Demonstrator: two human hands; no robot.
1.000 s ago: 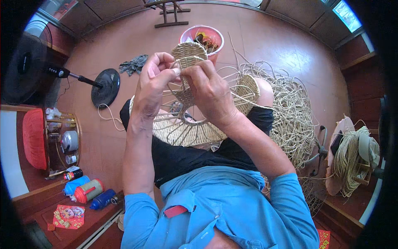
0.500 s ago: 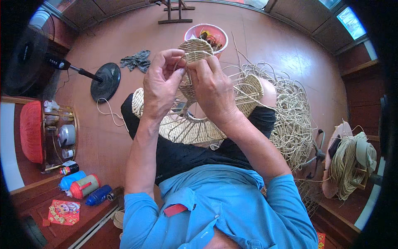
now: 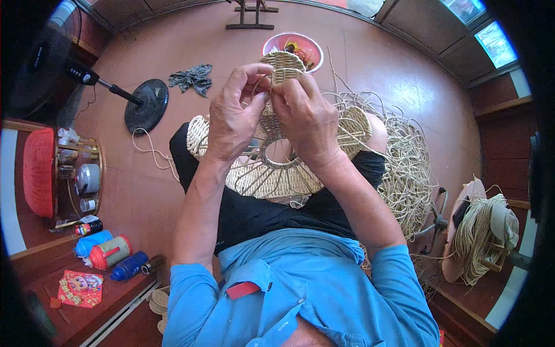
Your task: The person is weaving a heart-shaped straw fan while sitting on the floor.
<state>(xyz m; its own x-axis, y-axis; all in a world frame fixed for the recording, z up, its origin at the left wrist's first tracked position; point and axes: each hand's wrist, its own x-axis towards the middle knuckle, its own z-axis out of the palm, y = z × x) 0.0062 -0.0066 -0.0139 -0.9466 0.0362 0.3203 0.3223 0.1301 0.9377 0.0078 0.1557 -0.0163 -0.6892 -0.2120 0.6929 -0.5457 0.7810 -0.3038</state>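
A large piece woven from straw-coloured cord point(image 3: 272, 180) lies across my lap. It has a round open ring in its middle, ribs running out from it, and rounded woven lobes at its rim. At the far lobe point(image 3: 282, 59), both hands meet. My left hand point(image 3: 236, 118) is closed, thumb and forefinger pinching a thin cord by the lobe's left edge. My right hand point(image 3: 307, 120) is closed over the lobe's right side, its fingers bent; the exact strand under the fingertips is hidden. Another lobe point(image 3: 354, 126) rests by my right knee.
A heap of loose cord point(image 3: 407, 173) lies at my right, near a wound cord bundle point(image 3: 483, 234). Beyond the lobe stands a pink-rimmed basin point(image 3: 312, 51). A fan base point(image 3: 145, 107), a dark rag point(image 3: 192, 79) and a red flask point(image 3: 110, 252) are at the left.
Both hands have shifted slightly right with the far lobe, and more of the central ring shows between my forearms. The pinch and grip look the same. The whole view has tilted a little.
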